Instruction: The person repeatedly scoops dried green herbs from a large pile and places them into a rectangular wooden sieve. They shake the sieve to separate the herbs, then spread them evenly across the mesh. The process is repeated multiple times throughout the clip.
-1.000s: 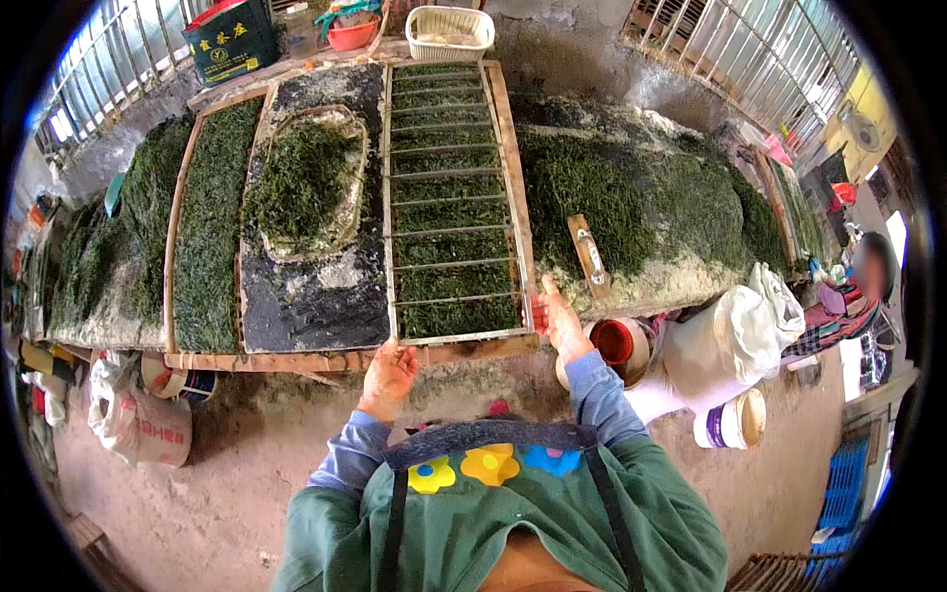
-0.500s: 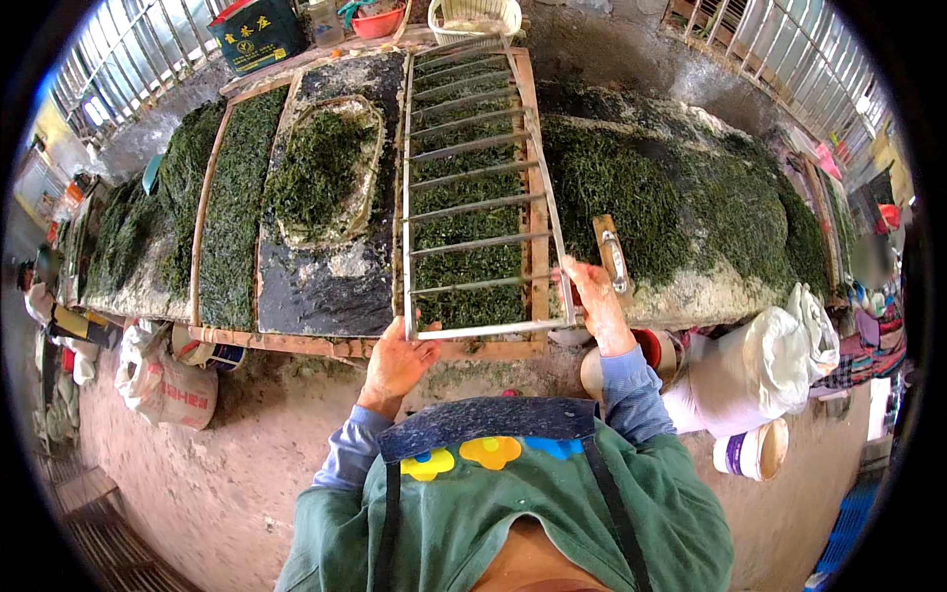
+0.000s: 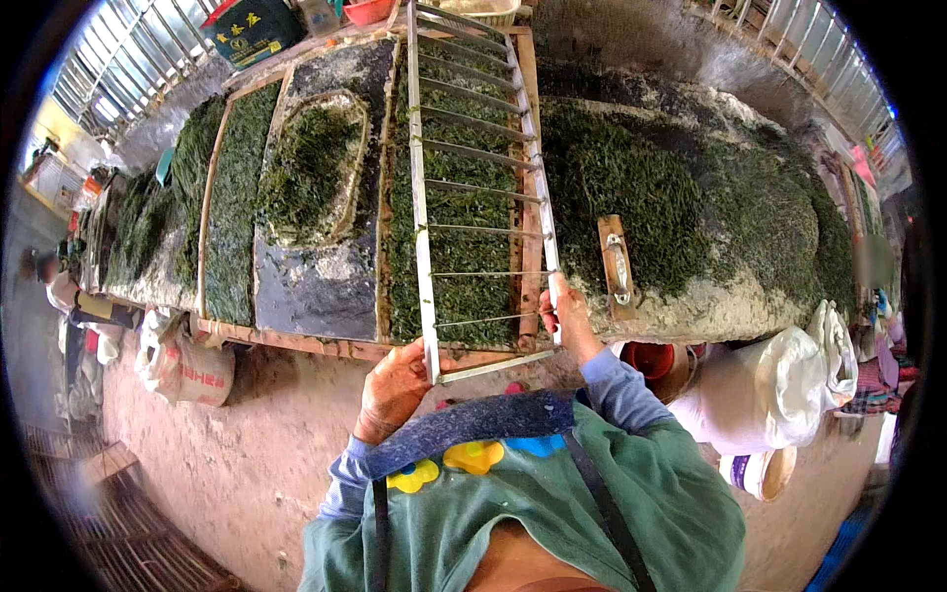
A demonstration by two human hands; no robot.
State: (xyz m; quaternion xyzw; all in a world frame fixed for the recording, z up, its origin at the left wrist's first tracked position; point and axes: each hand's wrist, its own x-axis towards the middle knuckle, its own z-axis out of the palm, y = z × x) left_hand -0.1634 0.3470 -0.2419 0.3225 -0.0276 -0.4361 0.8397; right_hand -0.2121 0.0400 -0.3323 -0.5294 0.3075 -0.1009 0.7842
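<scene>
Both my hands grip the near end of a long ladder-like metal frame (image 3: pixel 422 207) with many thin crossbars. My left hand (image 3: pixel 395 390) is closed on its near left corner, and my right hand (image 3: pixel 570 321) is closed around its right rail near the same end. The frame is tilted and skewed over a wooden-edged panel (image 3: pixel 528 89) spread with dark green shredded leafy stuff (image 3: pixel 469 252). Right of my right hand lies a wooden hand float (image 3: pixel 617 266) with a metal handle, touched by neither hand.
Left of the panel, a dark board (image 3: pixel 311 296) bears a shallow oval tray (image 3: pixel 357 183) heaped with greens. More greens (image 3: pixel 631 197) cover the table to the right. White sacks (image 3: pixel 764 380) and a bucket (image 3: pixel 764 474) stand below at right; another sack (image 3: pixel 187 365) stands at left.
The metal frame has shifted off the panel's outline and turned askew, its near left corner coming toward me. My left hand has come nearer with it; both hands keep their grip.
</scene>
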